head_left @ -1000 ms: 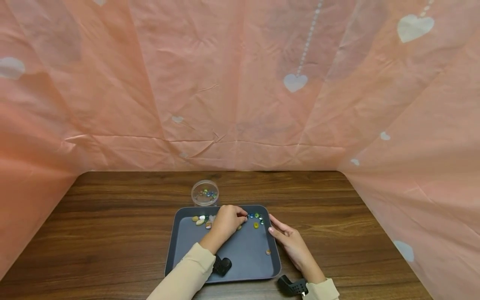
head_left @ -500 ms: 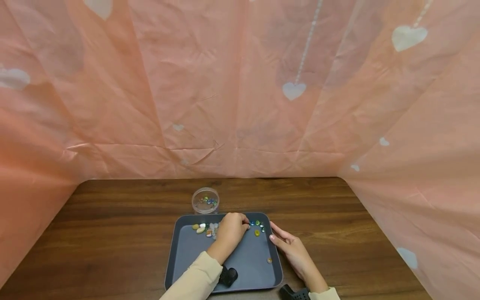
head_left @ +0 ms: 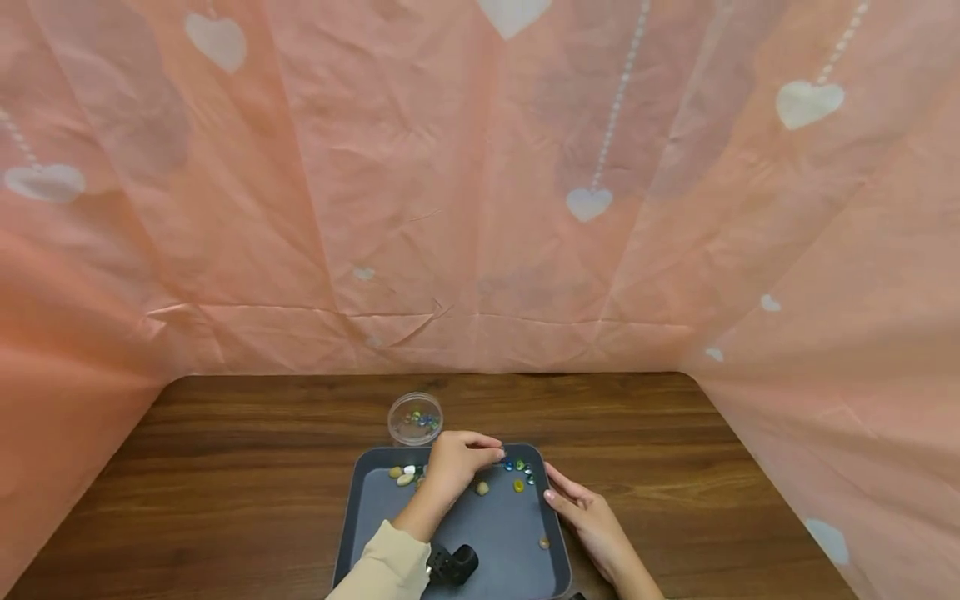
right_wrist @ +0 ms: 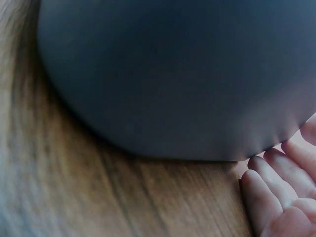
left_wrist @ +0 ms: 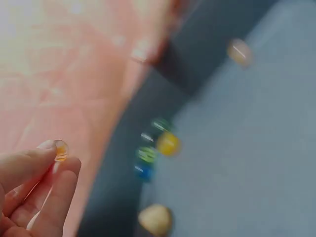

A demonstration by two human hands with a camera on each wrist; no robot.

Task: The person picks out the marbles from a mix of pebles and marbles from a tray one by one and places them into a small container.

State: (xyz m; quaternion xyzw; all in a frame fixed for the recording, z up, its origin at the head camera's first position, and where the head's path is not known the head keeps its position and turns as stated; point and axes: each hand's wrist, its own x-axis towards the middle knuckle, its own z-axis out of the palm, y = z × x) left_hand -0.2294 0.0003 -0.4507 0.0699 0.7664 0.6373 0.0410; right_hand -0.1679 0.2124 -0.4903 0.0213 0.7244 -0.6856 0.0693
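My left hand [head_left: 453, 467] is over the far side of the grey tray [head_left: 348, 517]. Its thumb and fingertips pinch a small clear glass bead [left_wrist: 60, 150] with an orange tint, held beyond the tray wall in the left wrist view. Nearby in the tray sit a beige pebble [head_left: 482, 488], a yellow bead [head_left: 518, 486], a blue bead [head_left: 508, 466] and green beads [head_left: 521, 465]. My right hand [head_left: 592, 521] rests against the tray's right side, thumb at the rim, fingertips touching the outer wall [right_wrist: 197, 133].
Behind the tray stands a round clear tub [head_left: 416, 419] with several coloured beads inside. Pebbles [head_left: 406, 479] lie in the tray's far left corner, partly hidden by my left hand. A lone amber bead [head_left: 544, 543] sits near the right wall. Pink cloth [head_left: 480, 250] hangs behind the wooden table [head_left: 247, 467].
My left hand has shifted toward the tray's far rim, uncovering the beige pebble and covering some pale pebbles. My right hand stays at the tray's side. The head view has tilted upward.
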